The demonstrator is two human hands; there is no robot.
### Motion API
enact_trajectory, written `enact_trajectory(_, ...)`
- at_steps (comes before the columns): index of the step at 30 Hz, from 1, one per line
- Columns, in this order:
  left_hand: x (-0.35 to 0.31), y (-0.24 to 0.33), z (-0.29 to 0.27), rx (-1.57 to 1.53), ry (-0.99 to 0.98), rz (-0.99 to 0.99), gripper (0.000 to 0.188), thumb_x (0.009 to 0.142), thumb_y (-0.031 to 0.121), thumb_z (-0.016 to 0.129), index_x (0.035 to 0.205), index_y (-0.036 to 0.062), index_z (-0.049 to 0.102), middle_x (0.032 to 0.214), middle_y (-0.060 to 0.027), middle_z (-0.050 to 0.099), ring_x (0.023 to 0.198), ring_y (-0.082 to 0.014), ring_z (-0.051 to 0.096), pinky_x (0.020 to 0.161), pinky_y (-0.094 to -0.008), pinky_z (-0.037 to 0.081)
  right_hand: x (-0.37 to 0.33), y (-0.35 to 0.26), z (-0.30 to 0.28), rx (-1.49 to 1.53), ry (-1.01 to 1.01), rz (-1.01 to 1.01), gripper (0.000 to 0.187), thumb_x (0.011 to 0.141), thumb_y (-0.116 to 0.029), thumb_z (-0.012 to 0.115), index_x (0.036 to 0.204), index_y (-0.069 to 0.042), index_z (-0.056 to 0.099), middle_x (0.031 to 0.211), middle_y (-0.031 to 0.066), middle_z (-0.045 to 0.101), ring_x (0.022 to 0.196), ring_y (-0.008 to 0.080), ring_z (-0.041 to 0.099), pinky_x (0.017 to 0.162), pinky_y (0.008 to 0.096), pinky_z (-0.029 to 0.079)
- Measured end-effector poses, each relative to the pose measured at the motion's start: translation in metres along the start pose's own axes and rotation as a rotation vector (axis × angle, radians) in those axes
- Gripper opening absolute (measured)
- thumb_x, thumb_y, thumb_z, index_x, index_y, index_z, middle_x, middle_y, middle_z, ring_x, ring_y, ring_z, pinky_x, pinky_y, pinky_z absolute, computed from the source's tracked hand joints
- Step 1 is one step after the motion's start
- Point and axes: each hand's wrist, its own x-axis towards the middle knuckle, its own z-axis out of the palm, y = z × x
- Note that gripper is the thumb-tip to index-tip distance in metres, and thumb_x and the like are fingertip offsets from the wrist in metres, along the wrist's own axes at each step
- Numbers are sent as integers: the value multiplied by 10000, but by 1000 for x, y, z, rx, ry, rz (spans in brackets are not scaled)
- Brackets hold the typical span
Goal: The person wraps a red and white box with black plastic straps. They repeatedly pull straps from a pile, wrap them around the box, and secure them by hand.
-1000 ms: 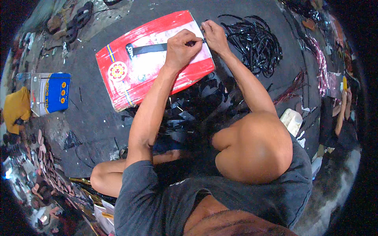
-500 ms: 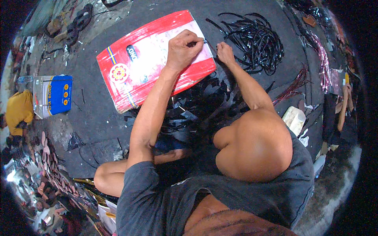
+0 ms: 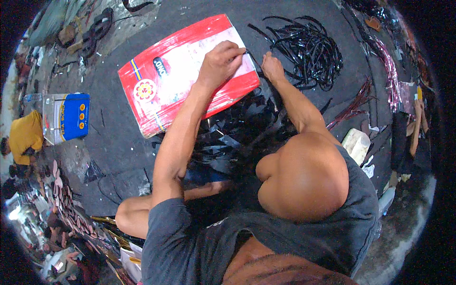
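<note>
A red and white metal tin (image 3: 156,52) lies on its side before me. My left hand (image 3: 219,62) rests on its white face near the right edge, thumb and fingers pinched on the end of a thin black strip (image 3: 253,58). That strip runs over the tin's edge toward my right hand (image 3: 272,68), which is closed in the air just right of the tin, apparently around the strip's other part. Its fingers are partly hidden. A tangled heap of glossy black strips (image 3: 308,52) lies beyond the right hand.
Black scraps (image 3: 228,128) cover the floor between the tin and my legs. A blue and white tin (image 3: 73,118) stands at left, beside a person in yellow (image 3: 26,135). Reddish strips (image 3: 354,104) and a white block (image 3: 355,145) lie at right.
My left hand has shifted slightly, its fingers lying flatter against the tin. My right hand stays beside the tin's edge. The view has tilted a little.
</note>
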Motion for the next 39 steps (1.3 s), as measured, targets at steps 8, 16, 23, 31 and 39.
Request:
enact_trajectory(8, -2, 0, -17, 341, -154, 318, 406, 822, 58, 701, 1223, 124, 701, 1026, -75, 661, 853, -243, 641, 705, -364, 570, 14, 46, -33, -167, 40, -24, 273, 991, -169, 395, 1151, 18, 512, 964, 309, 709, 912, 477, 711, 809, 565, 573)
enact_trajectory(16, -1, -5, -20, 290, -160, 247, 380, 841, 123, 696, 1219, 144, 708, 1022, -65, 653, 862, -236, 656, 660, -358, 563, 34, 99, -177, 553, 1181, 603, 308, 962, -298, 554, 950, -30, 705, 1068, 209, 700, 1061, 406, 637, 877, 476, 481)
enact_trajectory(23, 18, -5, -24, 198, -291, 343, 347, 867, 138, 711, 1211, 99, 691, 920, -73, 623, 792, -234, 657, 639, -345, 551, -31, 83, -172, 386, 394, -135, 194, 932, -175, 671, 1073, -42, 687, 964, 93, 702, 949, 204, 675, 805, 346, 524)
enact_trajectory(31, 17, -12, -20, 83, -341, 276, 369, 858, 131, 710, 1226, 109, 695, 913, -82, 638, 776, -242, 660, 644, -348, 555, -124, 63, -66, 75, -185, -182, 314, 780, -119, 724, 1073, -55, 633, 1050, 181, 599, 1077, 379, 583, 921, 465, 496)
enact_trajectory(39, 21, -14, -25, 21, -382, 209, 373, 858, 117, 704, 1231, 102, 692, 917, -91, 633, 764, -242, 668, 649, -357, 559, -130, 43, -49, 690, -114, 248, 155, 909, -173, 611, 926, -23, 576, 848, 169, 634, 846, 362, 627, 797, 452, 501)
